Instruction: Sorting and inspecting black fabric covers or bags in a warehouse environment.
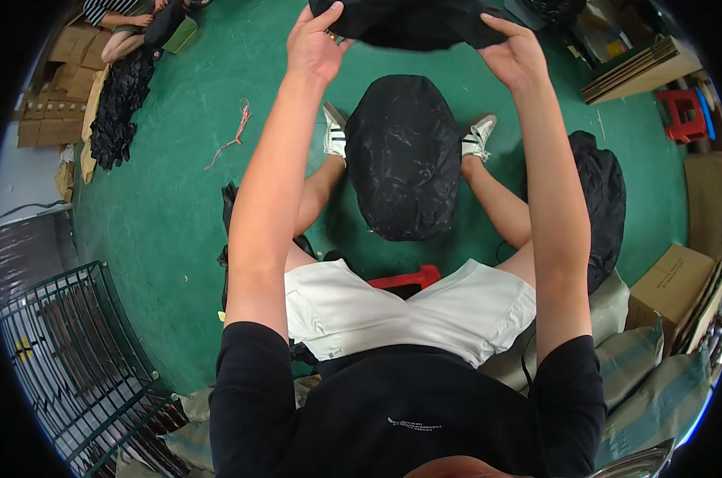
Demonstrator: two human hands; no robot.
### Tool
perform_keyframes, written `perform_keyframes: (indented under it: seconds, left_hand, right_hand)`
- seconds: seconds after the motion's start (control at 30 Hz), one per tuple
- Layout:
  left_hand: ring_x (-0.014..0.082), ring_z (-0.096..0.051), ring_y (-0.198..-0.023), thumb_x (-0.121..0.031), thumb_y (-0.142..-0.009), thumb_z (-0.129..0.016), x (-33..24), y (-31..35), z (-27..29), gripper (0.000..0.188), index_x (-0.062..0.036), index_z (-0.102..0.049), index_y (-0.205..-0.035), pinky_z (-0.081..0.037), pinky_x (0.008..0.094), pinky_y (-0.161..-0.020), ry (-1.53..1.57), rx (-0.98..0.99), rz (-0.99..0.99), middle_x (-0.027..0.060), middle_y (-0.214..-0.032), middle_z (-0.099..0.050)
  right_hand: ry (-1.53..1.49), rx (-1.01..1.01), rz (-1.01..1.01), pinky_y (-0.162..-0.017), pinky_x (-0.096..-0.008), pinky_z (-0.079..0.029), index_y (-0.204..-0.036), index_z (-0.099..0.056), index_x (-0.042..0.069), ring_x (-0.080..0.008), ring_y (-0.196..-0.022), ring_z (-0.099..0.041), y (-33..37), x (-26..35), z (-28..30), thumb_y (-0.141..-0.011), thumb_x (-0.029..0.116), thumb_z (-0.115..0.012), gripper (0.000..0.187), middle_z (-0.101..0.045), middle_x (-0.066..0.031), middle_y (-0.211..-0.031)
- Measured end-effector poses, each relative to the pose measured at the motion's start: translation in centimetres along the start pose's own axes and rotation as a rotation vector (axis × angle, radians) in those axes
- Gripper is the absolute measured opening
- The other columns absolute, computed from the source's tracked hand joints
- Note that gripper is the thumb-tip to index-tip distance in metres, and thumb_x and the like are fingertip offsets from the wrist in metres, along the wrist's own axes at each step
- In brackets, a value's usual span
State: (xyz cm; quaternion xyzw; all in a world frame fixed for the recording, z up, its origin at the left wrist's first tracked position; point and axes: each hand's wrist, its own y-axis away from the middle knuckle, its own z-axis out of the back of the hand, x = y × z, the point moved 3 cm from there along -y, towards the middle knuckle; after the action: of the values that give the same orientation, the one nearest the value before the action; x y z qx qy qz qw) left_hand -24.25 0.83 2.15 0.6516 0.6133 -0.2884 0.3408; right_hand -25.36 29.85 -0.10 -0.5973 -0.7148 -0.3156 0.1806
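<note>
With both arms stretched forward, I hold a piece of black fabric [409,25] spread out at the top edge of the view. My left hand [315,49] pinches its left end between thumb and fingers. At the right end, my right hand [515,56] grips the fabric the same way. The fabric's far part is cut off by the frame. Below it, on the floor between my feet, stands a rounded bundle [403,159] in a wrinkled black cover with pale scuffs. Neither hand touches this bundle.
I sit on a red stool [409,279]. Black fabric [606,203] lies by my right leg, with a cardboard box [670,288] and sacks [656,390] behind it. On the left are a green metal rack [82,342], a black fabric pile [120,119] and another person [126,28].
</note>
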Motion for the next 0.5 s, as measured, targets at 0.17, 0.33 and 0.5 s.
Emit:
perform_keyframes:
  seconds: [0.17,0.33,0.5]
  left_hand:
    - [0.0225,-0.066,-0.091,-0.006,-0.087,-0.066,6.7,-3.4,5.8,0.021,-0.0033,-0.064,-0.108,-0.056,0.0391,-0.079,-0.030,-0.229,-0.004,0.0082,-0.103,-0.068]
    - [0.0220,-0.063,-0.078,-0.025,-0.086,-0.073,17.2,0.1,13.8,0.030,-0.0037,-0.061,-0.105,-0.049,0.0379,-0.058,-0.280,-0.611,0.299,0.0081,-0.097,-0.066]
    - [0.0218,-0.061,-0.076,-0.035,-0.091,-0.066,21.6,6.2,18.8,0.033,-0.0051,-0.061,-0.104,-0.050,0.0391,-0.059,-0.409,-0.643,0.463,0.0085,-0.096,-0.064]
  right_hand:
    - [0.036,-0.257,0.035,-0.084,-0.0454,-0.055,-0.110,-0.058,-0.003,-0.0280,-0.097,-0.065,-4.2,-6.6,4.1,-0.092,0.006,-0.060,0.021,-0.065,-0.0135,-0.109]
    - [0.355,-0.671,-0.230,-0.065,-0.0433,-0.049,-0.105,-0.058,0.007,-0.0235,-0.079,-0.059,-2.4,-16.0,14.6,-0.090,0.019,-0.067,0.022,-0.062,-0.0073,-0.099]
    - [0.354,-0.728,-0.350,-0.049,-0.0374,-0.042,-0.103,-0.054,0.009,-0.0200,-0.057,-0.050,2.4,-21.1,19.1,-0.090,0.020,-0.068,0.023,-0.054,-0.0056,-0.077]
